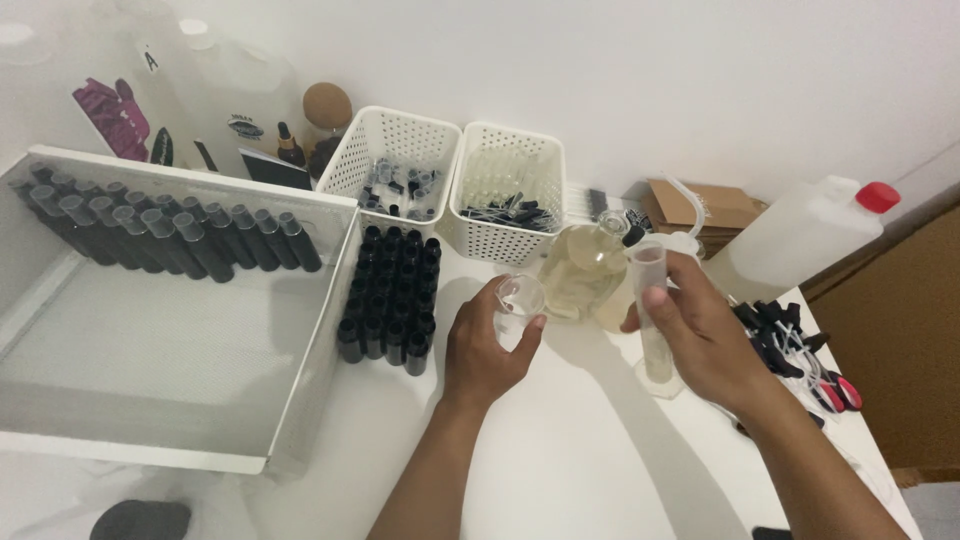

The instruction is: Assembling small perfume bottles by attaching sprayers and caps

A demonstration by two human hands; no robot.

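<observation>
The right hand (700, 335) is wrapped around a tall clear tube (652, 310). The tube stands almost straight up, with its open end at the top and its bottom close to the white desk (560, 450). A little pale yellow liquid sits low in it. The fingers are closed around the middle of the tube.

The left hand (485, 350) pinches a small clear cup (520, 297) between thumb and fingers. The cup is tipped on its side, so its round mouth faces the camera. It is just left of a round glass flask (583, 268) with pale liquid in it. The flask stands between the two hands, and its neck leans up to the right.

A block of little black bottles (392, 295) stands left of the left hand. Beside them is a big white tray (300, 400) with a row of dark tubes (160, 235) lying along its far side. Two white baskets (450, 180) with holes sit at the back by the wall. A big white jug with a red cap (810, 230) lies tipped at the far right. A brown cardboard box (715, 205) sits near it. At the back left stand big clear jugs with a purple label (112, 115).
</observation>
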